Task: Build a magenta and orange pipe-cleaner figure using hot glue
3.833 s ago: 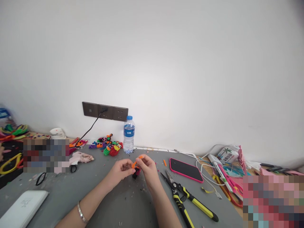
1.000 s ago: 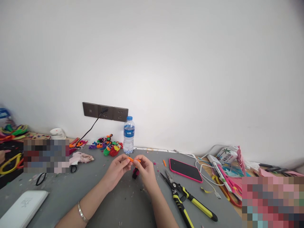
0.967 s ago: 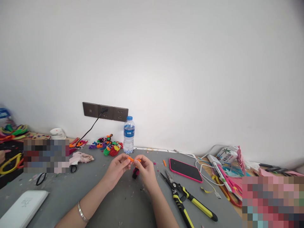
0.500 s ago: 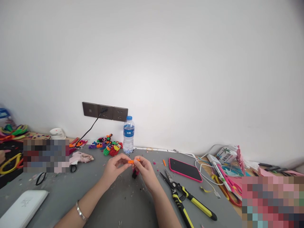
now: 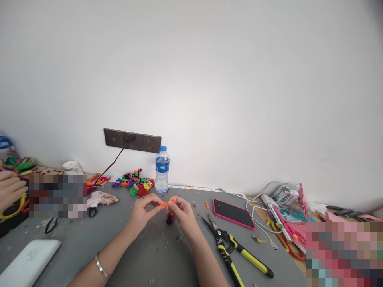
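Both hands meet above the grey table, just in front of a water bottle (image 5: 162, 171). My left hand (image 5: 143, 213) pinches one end of a small orange piece (image 5: 164, 204). The other end is between the thumb and fingertips of my right hand (image 5: 182, 215). Below my right fingers hangs a small black and pink item (image 5: 170, 218); what supports it is partly hidden. A short orange strip (image 5: 207, 205) lies to the right. Yellow and black cutters (image 5: 229, 247) rest open beside my right forearm.
A pink-edged phone (image 5: 233, 213) lies right, near white cables and a pink pair of scissors (image 5: 291, 231). Colourful fuzzy figures (image 5: 143, 187) sit left of the bottle. A white device (image 5: 31, 261) is at lower left. Another person's hand (image 5: 11, 189) shows at far left.
The other person's hand has come further into view at the far left. My hands stay nearly in place, with the orange piece slightly shifted between my fingers.
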A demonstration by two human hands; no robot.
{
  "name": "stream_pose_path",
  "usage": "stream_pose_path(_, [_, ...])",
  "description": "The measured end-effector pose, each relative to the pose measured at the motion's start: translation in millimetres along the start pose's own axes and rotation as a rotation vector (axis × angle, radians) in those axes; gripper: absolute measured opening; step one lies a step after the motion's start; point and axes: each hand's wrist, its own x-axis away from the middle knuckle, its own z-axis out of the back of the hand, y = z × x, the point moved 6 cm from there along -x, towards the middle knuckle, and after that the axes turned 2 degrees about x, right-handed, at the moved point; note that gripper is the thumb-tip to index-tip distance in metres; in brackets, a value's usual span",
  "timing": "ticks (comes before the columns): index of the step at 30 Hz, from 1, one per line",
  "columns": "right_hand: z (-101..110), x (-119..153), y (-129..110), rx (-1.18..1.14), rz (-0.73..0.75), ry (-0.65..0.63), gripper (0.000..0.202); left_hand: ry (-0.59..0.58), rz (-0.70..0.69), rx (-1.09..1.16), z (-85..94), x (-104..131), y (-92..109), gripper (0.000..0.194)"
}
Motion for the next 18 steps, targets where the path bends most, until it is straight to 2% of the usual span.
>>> stream_pose_path(4, [0.7,-0.3,1.3,-0.002,-0.009,0.012,0.030,0.008,0.014,0.031,-0.5,-0.1,-3.7,0.007])
stream_pose_path(7, [2.3,-0.7,3.2,-0.001,-0.013,0.033,0.027,0.005,-0.052,-0.007,-0.5,0.0,-1.3,0.011])
stream_pose_path(12, [2.7,-1.3,4.5,0.017,-0.001,0.060,0.024,-0.013,-0.201,-0.183,-3.9,3.2,7.5,0.005])
stream_pose_path(18, [2.6,-1.9,3.5,0.049,0.025,0.088,0.022,-0.023,-0.212,-0.243,-6.9,4.1,7.6,0.010])
